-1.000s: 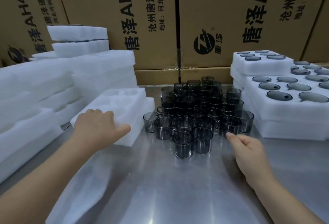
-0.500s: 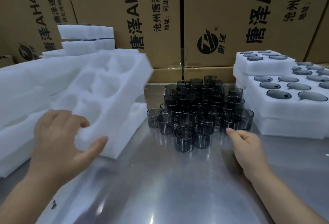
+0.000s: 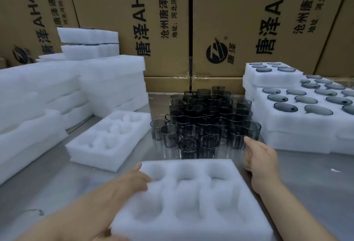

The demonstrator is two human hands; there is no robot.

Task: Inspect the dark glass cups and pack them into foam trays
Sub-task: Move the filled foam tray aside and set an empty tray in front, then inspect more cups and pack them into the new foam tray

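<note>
Backing steel table [image 3: 306,192], cardboard boxes [image 3: 239,20]; left fingers [image 3: 142,180] clasping foam tray [image 3: 191,202], right fingers [image 3: 252,144] apart.

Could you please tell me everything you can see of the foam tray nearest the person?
The foam tray is a white, soft-looking rectangular block with six round pockets, two rows of three, all empty. It sits roughly flat, just in front of the dark glass cups. The left hand holds its left edge; the right hand is beside its far right corner, contact unclear.
</note>
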